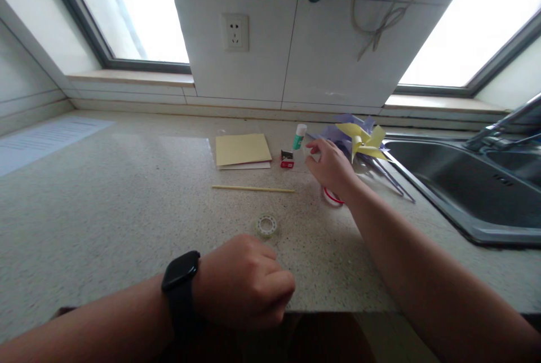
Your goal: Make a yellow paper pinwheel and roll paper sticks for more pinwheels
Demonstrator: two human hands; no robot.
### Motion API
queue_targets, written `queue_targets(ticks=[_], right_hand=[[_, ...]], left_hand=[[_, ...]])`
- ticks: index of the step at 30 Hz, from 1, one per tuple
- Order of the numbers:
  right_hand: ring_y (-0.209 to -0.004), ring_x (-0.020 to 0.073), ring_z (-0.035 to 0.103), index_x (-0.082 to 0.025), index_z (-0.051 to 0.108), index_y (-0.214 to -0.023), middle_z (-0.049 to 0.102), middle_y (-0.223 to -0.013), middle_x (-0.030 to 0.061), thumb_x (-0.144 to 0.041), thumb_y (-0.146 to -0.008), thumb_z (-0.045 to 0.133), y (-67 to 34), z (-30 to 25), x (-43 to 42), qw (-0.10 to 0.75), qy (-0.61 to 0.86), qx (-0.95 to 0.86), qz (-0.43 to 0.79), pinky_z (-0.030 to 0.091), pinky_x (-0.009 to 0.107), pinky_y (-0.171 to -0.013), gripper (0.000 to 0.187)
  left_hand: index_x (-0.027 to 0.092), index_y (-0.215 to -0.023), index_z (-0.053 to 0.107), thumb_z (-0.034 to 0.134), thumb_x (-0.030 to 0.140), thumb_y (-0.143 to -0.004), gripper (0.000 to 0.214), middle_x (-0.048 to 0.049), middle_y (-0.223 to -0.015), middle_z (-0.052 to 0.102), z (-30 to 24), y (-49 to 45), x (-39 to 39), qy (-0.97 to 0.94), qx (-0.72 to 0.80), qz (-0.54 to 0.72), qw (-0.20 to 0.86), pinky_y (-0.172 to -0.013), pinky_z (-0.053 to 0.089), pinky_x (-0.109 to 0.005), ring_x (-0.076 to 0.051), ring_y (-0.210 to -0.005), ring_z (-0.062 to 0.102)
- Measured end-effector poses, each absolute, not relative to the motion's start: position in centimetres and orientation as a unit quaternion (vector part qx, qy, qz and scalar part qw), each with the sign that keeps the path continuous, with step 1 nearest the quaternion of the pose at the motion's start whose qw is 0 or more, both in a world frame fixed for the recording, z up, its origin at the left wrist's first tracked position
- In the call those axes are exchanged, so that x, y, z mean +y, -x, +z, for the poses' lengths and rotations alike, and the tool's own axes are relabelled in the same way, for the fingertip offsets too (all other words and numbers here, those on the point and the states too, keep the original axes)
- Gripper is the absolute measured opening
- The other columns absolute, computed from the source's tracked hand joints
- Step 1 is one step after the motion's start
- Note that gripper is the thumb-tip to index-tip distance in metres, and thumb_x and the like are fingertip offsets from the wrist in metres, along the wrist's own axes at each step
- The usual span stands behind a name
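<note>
My left hand rests at the counter's front edge, curled into a loose fist with nothing visible in it; a black watch sits on that wrist. My right hand reaches far across the counter, fingers bent near a glue stick and a small red and black item. Whether it grips anything I cannot make out. A yellow paper pinwheel and purple paper lie just beyond it. A red ring shows under that wrist.
Yellow paper sheets lie mid-counter, a thin wooden stick in front of them, and a clear tape roll nearer me. A steel sink with tap fills the right. A wall socket sits above.
</note>
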State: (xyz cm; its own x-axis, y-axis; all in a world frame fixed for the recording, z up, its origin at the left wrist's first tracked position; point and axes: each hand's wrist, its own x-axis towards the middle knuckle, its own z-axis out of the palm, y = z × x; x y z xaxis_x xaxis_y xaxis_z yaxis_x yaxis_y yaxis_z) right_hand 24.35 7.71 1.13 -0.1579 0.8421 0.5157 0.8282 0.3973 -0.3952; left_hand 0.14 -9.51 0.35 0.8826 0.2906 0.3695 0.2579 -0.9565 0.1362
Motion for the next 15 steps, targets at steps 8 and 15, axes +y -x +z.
queue_targets(ticks=[8, 15], right_hand=[[-0.064, 0.0141, 0.054, -0.018, 0.068, -0.104, 0.066, -0.079, 0.0023, -0.03, -0.092, 0.056, -22.7, 2.5, 4.4, 0.298, 0.424, -0.848, 0.112, 0.043, 0.029, -0.061, 0.021], [-0.082, 0.0157, 0.061, -0.019, 0.069, -0.118, 0.07, -0.094, 0.0019, -0.05, -0.076, 0.083, -19.8, 3.6, 0.3, 0.084, 0.243, -0.933, 0.253, 0.045, 0.029, -0.076, 0.053]], left_hand=[[0.021, -0.075, 0.056, 0.052, 0.017, -0.087, 0.013, 0.0026, -0.059, 0.06, 0.7, -0.1, -9.5, -0.971, 0.137, 0.192, 0.042, -0.045, 0.032, -0.036, -0.016, -0.051, 0.05], [0.02, -0.072, 0.056, 0.055, 0.017, -0.084, 0.012, 0.0043, -0.057, 0.059, 0.6, -0.1, -9.6, -0.968, 0.137, 0.208, 0.039, -0.047, 0.034, -0.035, -0.014, -0.051, 0.049]])
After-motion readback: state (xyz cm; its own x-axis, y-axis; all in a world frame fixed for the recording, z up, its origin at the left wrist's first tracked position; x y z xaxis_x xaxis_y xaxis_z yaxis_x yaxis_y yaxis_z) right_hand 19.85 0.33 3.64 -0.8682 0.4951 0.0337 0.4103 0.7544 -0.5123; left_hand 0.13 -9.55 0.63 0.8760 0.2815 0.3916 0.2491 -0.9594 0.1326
